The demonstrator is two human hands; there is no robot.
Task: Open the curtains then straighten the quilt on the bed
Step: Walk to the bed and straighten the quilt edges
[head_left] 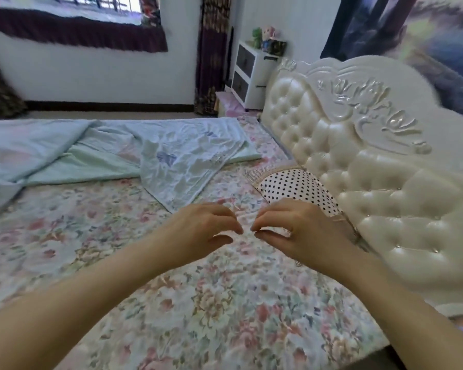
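Note:
A pale blue quilt (118, 153) lies rumpled across the far half of the bed, one corner folded toward me over the floral sheet (198, 303). My left hand (198, 231) and my right hand (297, 233) hover side by side above the sheet, short of that corner. Both have curled fingers, fingertips nearly touching, and hold nothing. A dark patterned curtain (211, 54) hangs gathered against the far wall, right of the window (91, 6), which shows daylight.
A cream tufted headboard (372, 169) runs along the right. A polka-dot pillow (297, 188) lies against it. A white nightstand (251, 73) with small toys stands in the far corner. A dark valance (78, 33) hangs below the window.

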